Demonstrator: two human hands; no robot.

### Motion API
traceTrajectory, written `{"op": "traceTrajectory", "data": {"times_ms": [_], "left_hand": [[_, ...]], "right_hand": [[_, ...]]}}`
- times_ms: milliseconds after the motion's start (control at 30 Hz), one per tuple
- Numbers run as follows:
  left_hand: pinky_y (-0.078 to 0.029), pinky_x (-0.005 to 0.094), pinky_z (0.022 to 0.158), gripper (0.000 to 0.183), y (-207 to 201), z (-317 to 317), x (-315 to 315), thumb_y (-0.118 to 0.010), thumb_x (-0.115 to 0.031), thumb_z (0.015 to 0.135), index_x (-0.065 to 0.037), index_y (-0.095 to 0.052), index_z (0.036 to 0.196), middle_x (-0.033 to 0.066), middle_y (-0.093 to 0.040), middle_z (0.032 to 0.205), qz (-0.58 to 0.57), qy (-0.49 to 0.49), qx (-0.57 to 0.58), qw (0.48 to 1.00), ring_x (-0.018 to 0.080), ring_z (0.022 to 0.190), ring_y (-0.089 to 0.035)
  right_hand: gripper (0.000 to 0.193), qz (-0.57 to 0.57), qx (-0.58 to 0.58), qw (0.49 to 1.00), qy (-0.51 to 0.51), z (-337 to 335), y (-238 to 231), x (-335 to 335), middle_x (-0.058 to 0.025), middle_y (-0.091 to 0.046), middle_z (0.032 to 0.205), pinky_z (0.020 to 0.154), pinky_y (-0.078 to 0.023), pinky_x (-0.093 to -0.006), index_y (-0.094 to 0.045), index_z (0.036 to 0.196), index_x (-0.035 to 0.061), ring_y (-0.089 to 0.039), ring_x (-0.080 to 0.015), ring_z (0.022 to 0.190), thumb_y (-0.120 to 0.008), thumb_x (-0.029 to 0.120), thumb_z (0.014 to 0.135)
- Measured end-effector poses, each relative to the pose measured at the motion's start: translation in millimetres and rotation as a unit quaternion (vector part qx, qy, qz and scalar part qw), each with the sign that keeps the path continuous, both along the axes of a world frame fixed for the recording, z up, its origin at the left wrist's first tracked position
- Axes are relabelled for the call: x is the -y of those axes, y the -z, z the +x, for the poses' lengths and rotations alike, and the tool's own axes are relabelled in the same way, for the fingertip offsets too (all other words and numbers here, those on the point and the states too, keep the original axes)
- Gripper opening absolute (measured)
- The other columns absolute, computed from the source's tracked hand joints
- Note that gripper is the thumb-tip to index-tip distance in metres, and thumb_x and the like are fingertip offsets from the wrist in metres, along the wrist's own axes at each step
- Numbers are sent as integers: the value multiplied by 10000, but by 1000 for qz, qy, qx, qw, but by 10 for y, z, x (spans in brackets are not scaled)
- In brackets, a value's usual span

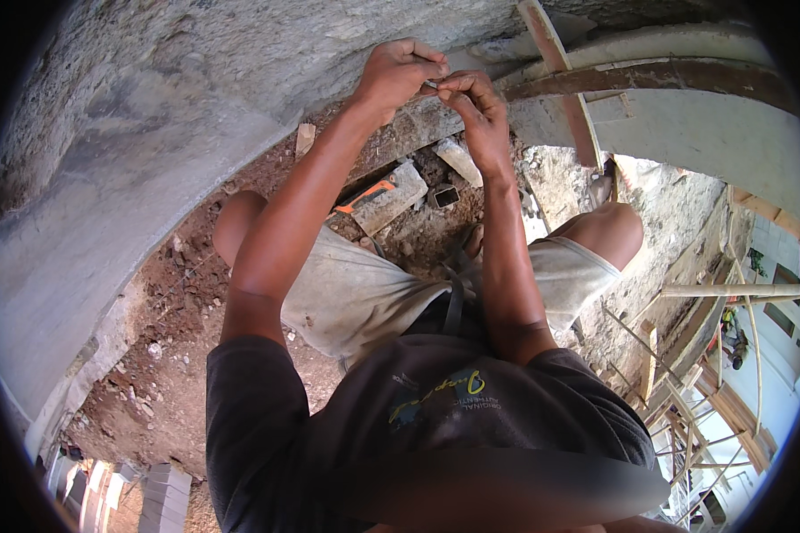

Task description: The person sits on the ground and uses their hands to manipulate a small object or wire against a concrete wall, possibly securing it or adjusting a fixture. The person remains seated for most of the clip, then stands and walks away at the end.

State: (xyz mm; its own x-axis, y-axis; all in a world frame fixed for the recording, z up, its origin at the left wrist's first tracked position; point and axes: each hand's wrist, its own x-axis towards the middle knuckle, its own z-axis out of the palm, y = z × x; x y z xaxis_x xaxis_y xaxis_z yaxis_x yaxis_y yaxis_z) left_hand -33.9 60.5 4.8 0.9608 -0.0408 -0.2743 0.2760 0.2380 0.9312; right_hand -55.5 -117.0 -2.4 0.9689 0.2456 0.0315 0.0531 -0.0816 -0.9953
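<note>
My left hand is closed in a pinch near the base of the rough grey wall. Beside it my right hand is closed too, thumb against forefinger. Between the fingertips of both hands shows a small thin grey piece; it is too small and covered to tell its kind. Both arms reach forward over my bent knees. Below the hands, an orange and black hand tool lies on a grey concrete block.
A wooden board crosses a curved form edge at the upper right. A short square tube stands in the dirt between my legs. The grey wall rises on the left. Bamboo poles and planks stand at the far right.
</note>
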Motion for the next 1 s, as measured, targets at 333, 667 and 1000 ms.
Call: {"op": "traceTrajectory", "data": {"times_ms": [333, 667, 1000], "left_hand": [[-603, 322, 782, 169, -102, 63, -54, -762, -67, 906, -40, -748, 1073, 63, -756, 1011, 196, 44, 230, 952, 140, 935, -715], [-602, 301, 845, 126, -89, 25, -78, -775, -43, 922, -43, -740, 1043, 18, -739, 1040, 142, 59, 251, 956, 107, 991, -700], [-590, 305, 876, 162, -88, 73, -159, -830, -73, 893, -32, -751, 1029, 42, -752, 1029, 135, 94, 240, 957, 119, 997, -701]], "right_hand": [[147, 282, -170, 933, 147, -75, 62, -198, -47, -649, 1007, 705, -425, -298, -627, 1158, 29, -554, -129, 762, -612, 95, 1027], [198, 364, -244, 896, 78, -82, -95, -112, 33, -556, 744, 530, -315, -234, -644, 1202, 77, -408, -56, 524, -663, 181, 1035], [244, 403, -304, 862, 41, -65, -151, -56, 84, -478, 656, 497, -271, -229, -651, 1253, 66, -341, -31, 475, -666, 180, 1038]]}}
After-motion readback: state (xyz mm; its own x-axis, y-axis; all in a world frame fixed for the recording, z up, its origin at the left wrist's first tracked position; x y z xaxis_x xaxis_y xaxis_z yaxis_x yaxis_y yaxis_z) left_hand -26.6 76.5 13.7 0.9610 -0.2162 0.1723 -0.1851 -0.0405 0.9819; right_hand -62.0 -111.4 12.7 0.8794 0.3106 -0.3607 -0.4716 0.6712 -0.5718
